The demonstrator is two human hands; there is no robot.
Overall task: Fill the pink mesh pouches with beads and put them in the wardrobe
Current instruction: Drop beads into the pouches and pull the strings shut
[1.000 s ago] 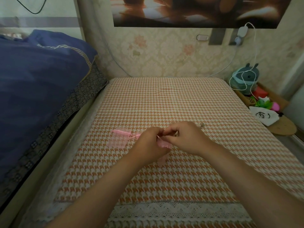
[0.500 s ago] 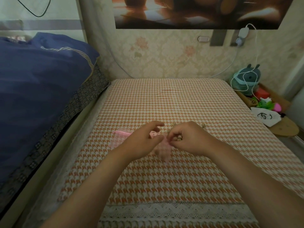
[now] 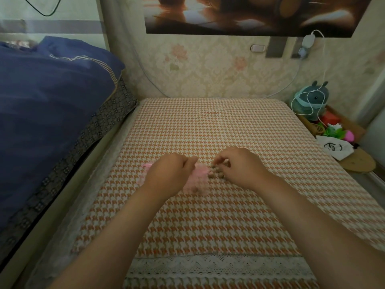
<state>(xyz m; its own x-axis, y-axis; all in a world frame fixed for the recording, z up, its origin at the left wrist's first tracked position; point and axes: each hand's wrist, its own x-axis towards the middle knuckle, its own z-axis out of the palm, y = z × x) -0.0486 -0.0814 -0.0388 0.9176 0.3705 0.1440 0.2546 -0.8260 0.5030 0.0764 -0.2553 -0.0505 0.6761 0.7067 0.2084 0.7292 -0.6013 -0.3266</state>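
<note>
A pink mesh pouch [image 3: 199,179] lies on the orange houndstooth cloth [image 3: 208,130] in the middle of the table. My left hand [image 3: 169,174] pinches the pouch's upper edge between thumb and forefinger. A small heap of brown beads [image 3: 216,174] sits just right of the pouch. My right hand [image 3: 239,165] is over the heap, its fingertips curled onto the beads. A second pink pouch [image 3: 146,166] peeks out to the left, mostly hidden behind my left hand.
A bed with a dark blue quilt [image 3: 48,113] runs along the left side. At the right, a low shelf holds a teal toy [image 3: 312,99] wrapped in white cable, a white cloth bag [image 3: 333,147] and small coloured items. Wallpapered wall lies behind.
My hands were close together at the pouch's mouth; they have moved apart. The right hand has gone down onto the bead heap and the pouch now rests lower on the cloth.
</note>
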